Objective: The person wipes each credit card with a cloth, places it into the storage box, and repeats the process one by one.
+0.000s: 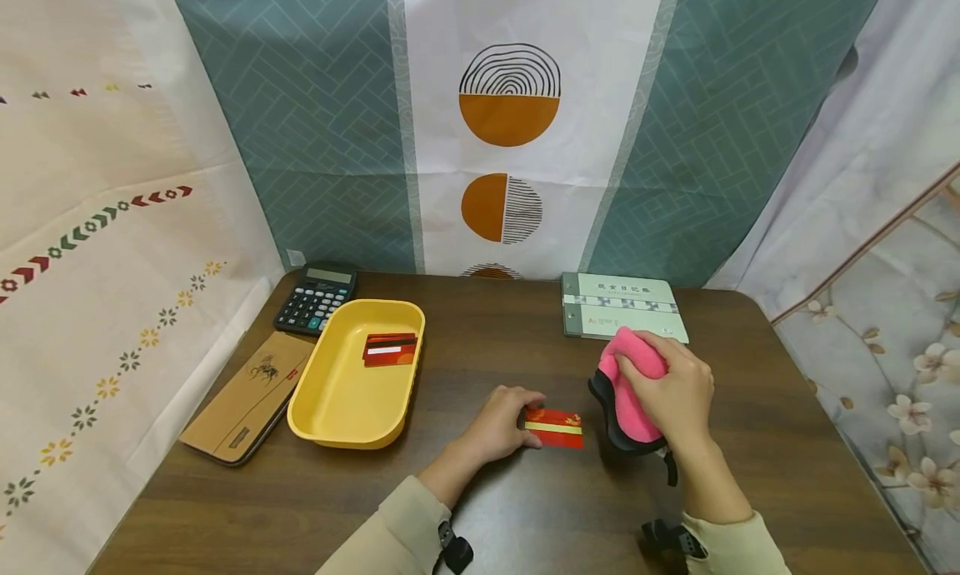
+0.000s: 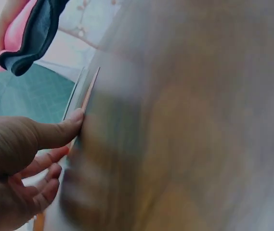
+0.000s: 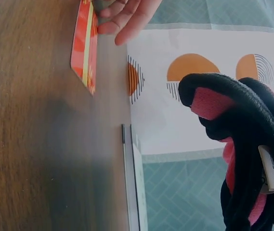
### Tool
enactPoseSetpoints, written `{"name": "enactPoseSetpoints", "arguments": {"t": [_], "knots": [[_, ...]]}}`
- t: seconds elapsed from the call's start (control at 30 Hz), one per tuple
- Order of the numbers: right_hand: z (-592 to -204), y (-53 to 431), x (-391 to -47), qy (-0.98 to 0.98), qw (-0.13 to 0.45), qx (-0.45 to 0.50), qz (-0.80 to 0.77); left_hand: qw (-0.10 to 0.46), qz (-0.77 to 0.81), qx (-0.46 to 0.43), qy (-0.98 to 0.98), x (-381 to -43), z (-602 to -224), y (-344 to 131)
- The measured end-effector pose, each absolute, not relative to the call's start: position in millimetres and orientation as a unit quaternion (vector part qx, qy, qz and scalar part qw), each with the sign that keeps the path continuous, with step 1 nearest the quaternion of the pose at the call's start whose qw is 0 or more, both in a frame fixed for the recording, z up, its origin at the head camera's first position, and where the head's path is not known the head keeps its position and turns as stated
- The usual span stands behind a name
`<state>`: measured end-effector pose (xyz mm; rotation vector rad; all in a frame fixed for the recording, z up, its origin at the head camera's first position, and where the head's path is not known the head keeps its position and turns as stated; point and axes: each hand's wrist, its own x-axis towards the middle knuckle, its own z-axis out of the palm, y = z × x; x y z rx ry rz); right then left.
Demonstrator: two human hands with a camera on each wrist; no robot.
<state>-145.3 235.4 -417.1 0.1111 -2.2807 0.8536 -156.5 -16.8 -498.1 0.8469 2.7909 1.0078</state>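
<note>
In the head view, my left hand (image 1: 497,427) pinches the left end of a red card with a yellow stripe (image 1: 561,430), low over the brown table. The left wrist view shows the card (image 2: 90,90) edge-on at the thumb tip. Off to the right, my right hand (image 1: 681,392) grips a soft pink fleece item with a black edge (image 1: 628,392), raised above the table. Seen from the right wrist, this pink-and-black item (image 3: 245,120) is folded over, with a white tag on its black side; its exact kind cannot be made out.
A yellow tray (image 1: 337,400) holds red cards (image 1: 390,355) on the left. Beside it lie a brown wallet (image 1: 247,396) and a black calculator (image 1: 315,300). A pale green notebook (image 1: 626,304) rests at the back right, behind my right hand. Curtains hang around the table (image 1: 487,325).
</note>
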Motion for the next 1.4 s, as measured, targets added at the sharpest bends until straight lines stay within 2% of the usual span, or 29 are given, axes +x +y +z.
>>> {"name": "enactPoseSetpoints", "arguments": {"t": [0.17,0.37,0.67,0.9,1.2,1.3,1.4], "knots": [[-419,236,-145,-0.879,0.345,0.043,0.327,0.043,0.289,0.235,0.927,-157,-490,-25],[-422,235,-144,-0.884,0.336,0.043,0.322,0.051,0.323,0.205,0.923,-155,-488,-34],[-422,228,-145,-0.881,0.331,0.070,0.331,-0.016,0.419,0.166,0.893,-159,-484,-44],[-411,216,-150,-0.873,0.343,0.101,0.332,-0.049,0.540,0.133,0.829,-174,-450,-47],[-391,197,-155,-0.864,0.347,0.162,0.327,-0.104,0.565,0.143,0.806,-177,-406,-42],[-386,192,-157,-0.862,0.350,0.178,0.319,-0.109,0.570,0.151,0.800,-176,-397,-41],[-381,187,-158,-0.864,0.354,0.180,0.310,-0.092,0.582,0.154,0.793,-176,-390,-41]]}}
